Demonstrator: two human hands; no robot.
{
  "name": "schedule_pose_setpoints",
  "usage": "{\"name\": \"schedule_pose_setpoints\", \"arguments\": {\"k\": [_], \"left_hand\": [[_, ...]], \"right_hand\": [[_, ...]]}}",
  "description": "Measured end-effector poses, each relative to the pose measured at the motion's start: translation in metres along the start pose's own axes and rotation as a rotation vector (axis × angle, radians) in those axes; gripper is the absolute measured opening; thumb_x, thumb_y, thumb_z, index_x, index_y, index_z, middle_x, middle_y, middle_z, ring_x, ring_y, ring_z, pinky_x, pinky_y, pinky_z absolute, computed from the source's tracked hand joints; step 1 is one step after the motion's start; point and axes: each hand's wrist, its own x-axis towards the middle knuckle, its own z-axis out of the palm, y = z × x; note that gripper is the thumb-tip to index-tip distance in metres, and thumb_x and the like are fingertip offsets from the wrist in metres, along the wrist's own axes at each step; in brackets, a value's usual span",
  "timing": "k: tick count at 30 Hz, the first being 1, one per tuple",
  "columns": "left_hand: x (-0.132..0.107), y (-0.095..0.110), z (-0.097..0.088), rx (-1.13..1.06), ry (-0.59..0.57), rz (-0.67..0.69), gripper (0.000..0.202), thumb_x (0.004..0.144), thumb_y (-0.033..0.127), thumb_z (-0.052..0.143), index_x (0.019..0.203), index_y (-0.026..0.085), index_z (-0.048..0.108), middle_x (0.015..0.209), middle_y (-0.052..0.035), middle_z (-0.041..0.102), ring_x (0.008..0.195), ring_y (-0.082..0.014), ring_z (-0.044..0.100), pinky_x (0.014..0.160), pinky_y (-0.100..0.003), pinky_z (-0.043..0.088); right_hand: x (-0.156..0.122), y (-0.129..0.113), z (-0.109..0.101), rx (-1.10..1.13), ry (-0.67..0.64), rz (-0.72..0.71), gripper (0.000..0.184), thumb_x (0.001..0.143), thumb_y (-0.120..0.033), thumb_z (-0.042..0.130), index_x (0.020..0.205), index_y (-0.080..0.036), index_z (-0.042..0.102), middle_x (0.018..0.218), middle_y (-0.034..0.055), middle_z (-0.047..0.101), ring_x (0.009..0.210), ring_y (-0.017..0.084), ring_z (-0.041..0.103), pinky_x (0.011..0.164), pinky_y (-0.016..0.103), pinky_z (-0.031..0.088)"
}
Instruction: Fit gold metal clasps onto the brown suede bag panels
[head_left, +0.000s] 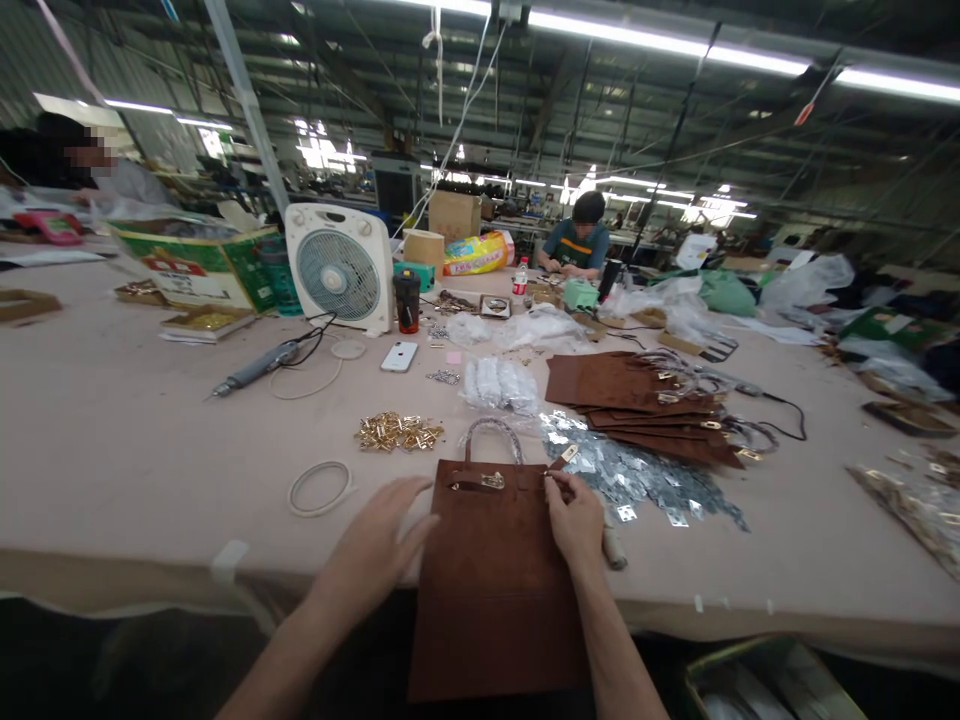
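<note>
A brown leather bag panel [499,570] hangs over the table's front edge, its top part lying on the table. It bears a plastic-wrapped handle [491,428] and a strap with a gold clasp [491,481]. At its top right corner, my right hand [576,515] pinches a short leather strap [555,466] whose gold-plated end [570,454] sticks out past the fingers. My left hand [386,530], somewhat blurred, is beside the panel's left edge with fingers stretched and apart, holding nothing. Whether its fingertips touch the panel I cannot tell.
Gold hardware [397,432] lies in a pile beyond the panel. Silver metal plates [652,480] spread to the right, below stacked brown panels [637,390]. A tape roll [320,488], electric screwdriver [255,370], phone [399,356] and fan [339,265] are leftward. A co-worker [577,240] sits opposite.
</note>
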Motion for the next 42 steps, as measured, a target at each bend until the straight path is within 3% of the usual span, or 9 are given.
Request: {"name": "schedule_pose_setpoints", "arguments": {"k": [2,5,8,12,16,20,33,37,42], "left_hand": [[0.038,0.029,0.024,0.019,-0.13,0.08,0.04,0.095,0.035,0.063,0.133,0.025,0.06,0.137,-0.0092,0.065,0.131,-0.0282,0.057,0.116,-0.045,0.046],[0.087,0.055,0.06,0.171,-0.296,0.137,0.046,0.084,0.042,0.08,0.119,0.016,0.065,0.13,-0.0156,0.067,0.128,-0.0347,0.057,0.112,-0.046,0.048],[0.122,0.06,0.091,0.329,-0.447,0.094,0.067,0.07,0.055,0.09,0.114,0.009,0.068,0.125,-0.0234,0.067,0.122,-0.0428,0.059,0.106,-0.051,0.051],[0.144,0.05,0.115,0.383,-0.462,0.05,0.098,0.05,0.067,0.095,0.122,0.007,0.065,0.129,-0.0268,0.063,0.122,-0.0464,0.059,0.104,-0.054,0.051],[0.146,0.034,0.124,0.283,-0.462,0.024,0.089,0.051,0.076,0.09,0.11,0.013,0.069,0.118,-0.0199,0.069,0.11,-0.0422,0.066,0.097,-0.049,0.054],[0.139,0.026,0.128,0.259,-0.372,0.055,0.081,0.057,0.08,0.084,0.104,0.016,0.069,0.116,-0.0173,0.069,0.108,-0.04,0.066,0.095,-0.046,0.054],[0.126,0.02,0.131,0.208,-0.287,0.103,0.069,0.071,0.077,0.078,0.103,0.018,0.062,0.111,-0.0124,0.066,0.101,-0.0355,0.067,0.086,-0.043,0.053],[0.122,0.018,0.132,0.189,-0.253,0.124,0.058,0.076,0.068,0.078,0.102,0.02,0.059,0.11,-0.0096,0.064,0.095,-0.0317,0.067,0.079,-0.04,0.051],[0.119,0.02,0.133,0.142,-0.206,0.137,0.058,0.074,0.067,0.082,0.098,0.021,0.057,0.108,-0.0072,0.062,0.094,-0.0298,0.065,0.077,-0.039,0.048]], "right_hand": [[-0.001,-0.002,-0.002,0.005,-0.011,-0.01,0.039,0.088,-0.053,0.06,0.1,-0.02,0.076,0.097,0.0101,0.079,0.084,0.027,0.072,0.083,0.04,0.056],[-0.003,-0.003,-0.003,0.009,-0.033,-0.025,0.04,0.088,-0.054,0.061,0.1,-0.019,0.076,0.096,0.011,0.079,0.085,0.028,0.072,0.084,0.041,0.056],[-0.003,-0.002,-0.004,0.013,-0.05,-0.031,0.041,0.089,-0.054,0.06,0.102,-0.019,0.076,0.099,0.0115,0.079,0.087,0.028,0.072,0.084,0.041,0.056],[-0.003,0.0,-0.003,0.025,-0.075,-0.03,0.041,0.088,-0.054,0.062,0.103,-0.019,0.076,0.098,0.0105,0.08,0.085,0.027,0.073,0.082,0.04,0.057],[-0.002,-0.001,-0.002,0.011,-0.101,-0.035,0.039,0.088,-0.054,0.062,0.102,-0.021,0.077,0.096,0.0088,0.079,0.08,0.026,0.072,0.078,0.039,0.058],[-0.003,-0.002,0.0,-0.011,-0.098,-0.041,0.037,0.088,-0.054,0.062,0.102,-0.022,0.076,0.093,0.0075,0.079,0.078,0.024,0.071,0.076,0.037,0.057],[-0.012,-0.005,0.012,-0.275,-0.004,-0.269,0.031,0.097,-0.046,0.055,0.102,-0.022,0.073,0.095,0.0087,0.074,0.084,0.024,0.068,0.083,0.038,0.051],[-0.017,-0.012,0.019,-0.353,0.024,-0.312,0.031,0.099,-0.044,0.052,0.104,-0.023,0.073,0.099,0.0092,0.074,0.094,0.026,0.066,0.086,0.038,0.049],[-0.012,-0.012,0.01,-0.107,-0.017,-0.183,0.036,0.097,-0.052,0.056,0.106,-0.022,0.076,0.1,0.0082,0.072,0.093,0.025,0.067,0.089,0.04,0.054]]}}
